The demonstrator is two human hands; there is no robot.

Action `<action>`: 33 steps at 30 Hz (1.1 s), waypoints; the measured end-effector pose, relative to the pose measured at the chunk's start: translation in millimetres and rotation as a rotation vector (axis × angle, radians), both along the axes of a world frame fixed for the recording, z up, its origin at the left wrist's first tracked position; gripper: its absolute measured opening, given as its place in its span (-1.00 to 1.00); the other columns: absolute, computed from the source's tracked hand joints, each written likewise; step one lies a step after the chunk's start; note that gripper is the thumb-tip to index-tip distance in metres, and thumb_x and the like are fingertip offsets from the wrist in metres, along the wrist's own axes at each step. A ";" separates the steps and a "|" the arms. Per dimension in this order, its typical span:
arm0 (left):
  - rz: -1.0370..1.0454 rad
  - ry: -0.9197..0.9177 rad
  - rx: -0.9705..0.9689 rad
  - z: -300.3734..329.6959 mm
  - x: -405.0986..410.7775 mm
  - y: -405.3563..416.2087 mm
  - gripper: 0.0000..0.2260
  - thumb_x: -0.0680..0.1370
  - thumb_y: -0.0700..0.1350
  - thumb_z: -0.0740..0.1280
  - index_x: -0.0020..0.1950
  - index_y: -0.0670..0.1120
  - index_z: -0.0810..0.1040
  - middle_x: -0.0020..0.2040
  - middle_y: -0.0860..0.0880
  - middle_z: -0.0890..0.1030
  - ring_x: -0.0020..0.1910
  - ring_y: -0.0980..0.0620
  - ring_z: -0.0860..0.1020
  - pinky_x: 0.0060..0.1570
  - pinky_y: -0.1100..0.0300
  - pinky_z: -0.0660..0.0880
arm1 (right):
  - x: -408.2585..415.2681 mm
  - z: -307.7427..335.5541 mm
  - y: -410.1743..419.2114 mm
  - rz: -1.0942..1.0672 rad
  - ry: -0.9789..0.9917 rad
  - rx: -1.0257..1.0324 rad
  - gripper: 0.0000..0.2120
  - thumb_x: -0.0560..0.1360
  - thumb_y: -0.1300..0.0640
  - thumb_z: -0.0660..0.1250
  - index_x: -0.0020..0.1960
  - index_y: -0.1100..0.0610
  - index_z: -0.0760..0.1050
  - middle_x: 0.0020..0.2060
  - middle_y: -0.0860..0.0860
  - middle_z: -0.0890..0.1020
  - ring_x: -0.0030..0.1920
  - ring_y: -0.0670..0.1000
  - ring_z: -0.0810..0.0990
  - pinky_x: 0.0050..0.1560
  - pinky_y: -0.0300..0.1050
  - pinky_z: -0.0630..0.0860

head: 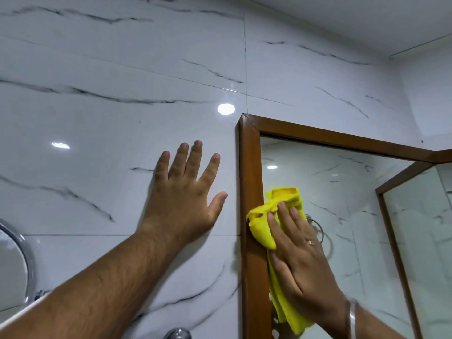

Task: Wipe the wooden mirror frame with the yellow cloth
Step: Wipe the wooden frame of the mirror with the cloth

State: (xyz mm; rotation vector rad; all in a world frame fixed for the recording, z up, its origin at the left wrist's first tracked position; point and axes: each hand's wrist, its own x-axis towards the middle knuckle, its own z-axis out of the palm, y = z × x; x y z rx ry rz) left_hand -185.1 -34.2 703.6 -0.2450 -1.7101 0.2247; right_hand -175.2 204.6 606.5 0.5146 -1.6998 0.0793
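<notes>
The wooden mirror frame [249, 167] hangs on a white marble-tiled wall, its top-left corner near the middle of the view. My right hand [300, 255] presses the yellow cloth [261, 223] flat against the frame's left upright and the edge of the mirror glass [330, 192]. The cloth hangs down below my palm. My left hand [183, 192] lies flat on the wall tile just left of the frame, fingers spread, holding nothing.
A chrome ring fixture [22, 253] sits at the left edge and a chrome knob [177, 333] at the bottom. A second wooden-framed mirror panel [391, 216] angles off at the right. The ceiling [367, 18] is close above.
</notes>
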 end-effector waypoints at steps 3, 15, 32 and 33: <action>-0.002 0.002 0.008 0.2 0.5 1.8 -0.28 0.56 0.32 -0.09 0.66 0.03 0.02 0.64 -0.20 -0.03 0.61 -0.23 0.00 0.54 -0.25 -0.03 | 2.7 28.0 5.6 -0.030 0.008 0.042 -0.47 0.58 -0.12 -0.01 0.53 -0.05 0.07 0.56 0.00 0.06 0.56 0.08 0.01 0.53 -0.02 0.03; -0.016 0.017 -0.008 1.2 -2.0 0.1 -0.28 0.57 0.33 -0.06 0.66 0.02 0.06 0.63 -0.20 0.01 0.60 -0.24 0.02 0.53 -0.27 0.02 | 10.4 74.0 8.5 0.218 -0.100 0.012 -0.43 0.50 0.10 0.19 0.48 -0.10 0.18 0.53 -0.12 0.17 0.55 -0.06 0.02 0.52 0.06 0.08; -0.013 0.034 0.000 -0.4 -0.7 1.6 -0.28 0.57 0.32 -0.08 0.66 0.00 0.05 0.63 -0.22 0.01 0.60 -0.25 0.02 0.53 -0.27 0.01 | 17.2 91.9 6.5 0.290 -0.207 -0.022 -0.36 0.52 0.31 0.18 0.53 0.13 0.01 0.53 0.10 0.15 0.54 0.07 0.11 0.53 0.11 0.09; -0.015 0.032 0.001 -1.1 -0.3 0.8 -0.28 0.57 0.31 -0.07 0.66 0.00 0.06 0.63 -0.22 0.02 0.60 -0.25 0.03 0.53 -0.27 0.02 | 18.0 60.1 8.2 0.300 -0.218 -0.014 -0.36 0.50 0.29 0.18 0.52 0.11 0.03 0.53 0.07 0.15 0.54 0.06 0.11 0.53 0.09 0.10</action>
